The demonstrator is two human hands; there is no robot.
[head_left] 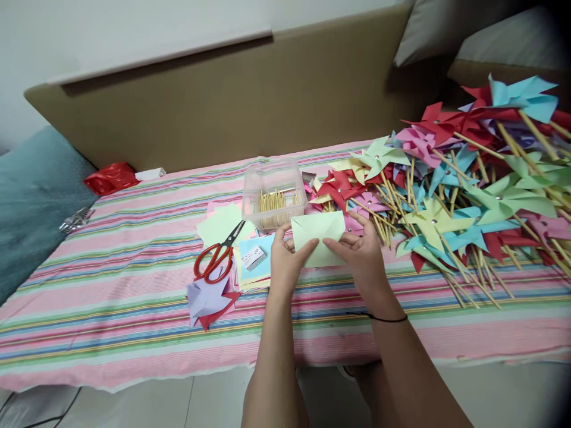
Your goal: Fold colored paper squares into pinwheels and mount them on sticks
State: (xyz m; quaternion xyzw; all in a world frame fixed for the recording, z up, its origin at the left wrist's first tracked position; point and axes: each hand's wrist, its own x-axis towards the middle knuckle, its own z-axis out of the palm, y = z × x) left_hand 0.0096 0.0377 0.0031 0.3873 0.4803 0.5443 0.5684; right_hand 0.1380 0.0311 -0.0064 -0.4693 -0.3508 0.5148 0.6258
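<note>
A pale green square of paper (319, 229) is held up between my two hands, with crease lines running across it. My left hand (288, 255) pinches its left side, thumb on the near face. On the right side, my right hand (360, 252) pinches it the same way, and the two thumbs nearly meet at the middle. Left of my hands, red-handled scissors (218, 254) lie on paper sheets. A small printed box (253, 258) rests on light blue paper (245, 278). Behind the held paper stands a clear plastic container (250, 202) with short wooden sticks (274, 200) inside.
A large heap of paper pinwheels (435, 221) on sticks spreads over the right side. Purple cut paper (207, 298) lies at the left front of the sheets. A red plastic bag (111, 178) sits at the far left of the striped cloth (111, 279), near a teal cushion (35, 202).
</note>
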